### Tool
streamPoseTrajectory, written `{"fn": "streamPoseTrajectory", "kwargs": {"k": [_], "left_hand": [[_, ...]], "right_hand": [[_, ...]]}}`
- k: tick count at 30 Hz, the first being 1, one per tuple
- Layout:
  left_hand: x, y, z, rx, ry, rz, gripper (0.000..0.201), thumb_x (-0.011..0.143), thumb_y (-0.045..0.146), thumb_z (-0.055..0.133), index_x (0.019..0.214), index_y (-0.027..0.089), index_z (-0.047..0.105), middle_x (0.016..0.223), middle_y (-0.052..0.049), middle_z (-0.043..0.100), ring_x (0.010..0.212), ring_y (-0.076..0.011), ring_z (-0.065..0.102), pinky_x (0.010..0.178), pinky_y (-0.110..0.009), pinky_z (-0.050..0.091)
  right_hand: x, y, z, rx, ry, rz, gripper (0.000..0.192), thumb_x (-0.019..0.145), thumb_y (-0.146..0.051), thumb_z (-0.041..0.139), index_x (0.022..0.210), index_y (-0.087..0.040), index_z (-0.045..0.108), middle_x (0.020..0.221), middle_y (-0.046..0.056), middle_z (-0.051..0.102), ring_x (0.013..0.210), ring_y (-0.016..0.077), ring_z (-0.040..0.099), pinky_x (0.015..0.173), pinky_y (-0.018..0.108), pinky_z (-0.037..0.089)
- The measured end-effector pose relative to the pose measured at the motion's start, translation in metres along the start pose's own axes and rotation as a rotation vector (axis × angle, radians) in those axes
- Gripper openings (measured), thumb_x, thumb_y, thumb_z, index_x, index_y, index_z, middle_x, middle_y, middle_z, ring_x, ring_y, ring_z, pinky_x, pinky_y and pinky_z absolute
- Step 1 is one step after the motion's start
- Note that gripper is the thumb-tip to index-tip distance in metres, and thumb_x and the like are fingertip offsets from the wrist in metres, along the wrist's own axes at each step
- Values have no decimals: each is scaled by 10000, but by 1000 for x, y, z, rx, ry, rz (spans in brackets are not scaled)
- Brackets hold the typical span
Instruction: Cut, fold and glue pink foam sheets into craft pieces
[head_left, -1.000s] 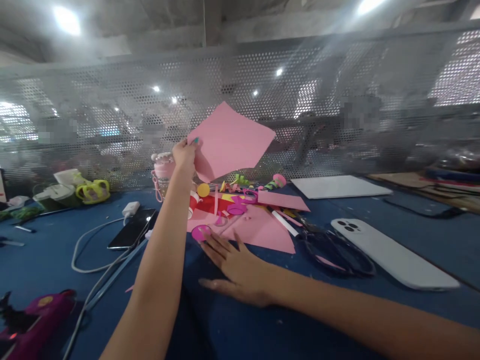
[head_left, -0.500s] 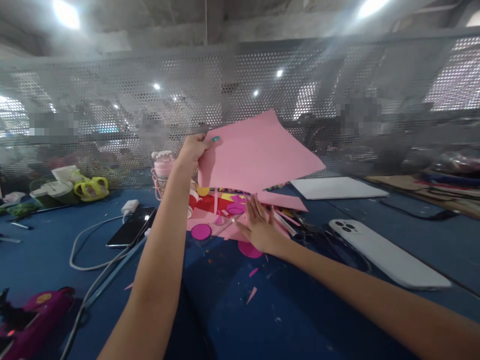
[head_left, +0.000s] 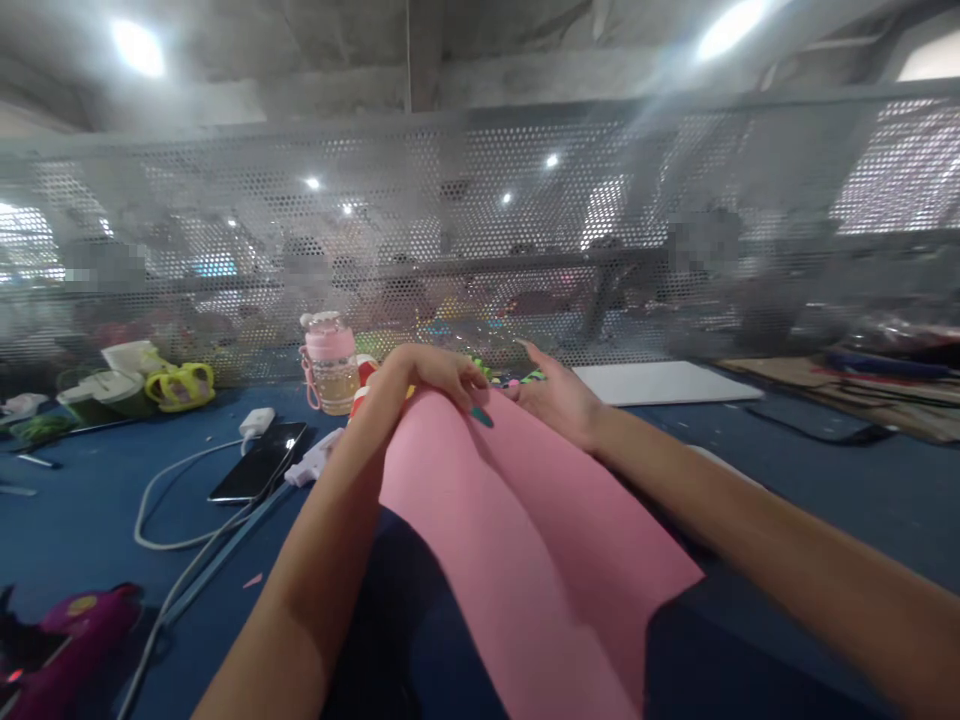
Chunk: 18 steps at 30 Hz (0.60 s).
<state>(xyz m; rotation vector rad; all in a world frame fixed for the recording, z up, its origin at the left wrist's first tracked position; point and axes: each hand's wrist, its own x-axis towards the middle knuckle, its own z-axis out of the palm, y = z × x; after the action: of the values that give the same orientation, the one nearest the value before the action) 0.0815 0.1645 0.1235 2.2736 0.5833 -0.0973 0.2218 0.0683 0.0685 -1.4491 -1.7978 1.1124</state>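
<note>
A large pink paper sheet hangs curved in front of me, its lower part reaching toward the bottom of the view. My left hand is closed on its top edge, with a teal-nailed thumb on the near face. At the sheet's upper right edge is my right hand, its fingers apart and stretched out; some are partly hidden at the paper, and whether they touch it I cannot tell. The sheet covers most of the scraps on the table behind it.
A pink-lidded bottle stands behind my left forearm. To the left lie a black phone with a white charger and cable, a glue gun and a purple tool. A white flat slab lies at the back right.
The pink sheet has come down and toward me, from raised and spread to hanging curved. My right hand has lifted off the scraps to the sheet's top edge.
</note>
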Motion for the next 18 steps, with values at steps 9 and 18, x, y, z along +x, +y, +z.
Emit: {"fn": "streamPoseTrajectory", "kwargs": {"k": [9,18], "left_hand": [[24,6,18,366,-221,-66,310,408,205,735,716,208,699,607,4,643,560,-155,533,567,-257,418],[-24,24,24,687,-41,-334,562,364,252,775,915,228,671,836,-48,664,585,-159,532,503,-238,394]], "right_hand": [[-7,18,7,160,-168,306,196,546,-238,730,591,-150,561,599,-10,619,702,135,608,723,250,492],[-20,3,16,40,-140,269,273,557,-317,713,746,-157,596,670,4,644,611,131,598,522,234,493]]}}
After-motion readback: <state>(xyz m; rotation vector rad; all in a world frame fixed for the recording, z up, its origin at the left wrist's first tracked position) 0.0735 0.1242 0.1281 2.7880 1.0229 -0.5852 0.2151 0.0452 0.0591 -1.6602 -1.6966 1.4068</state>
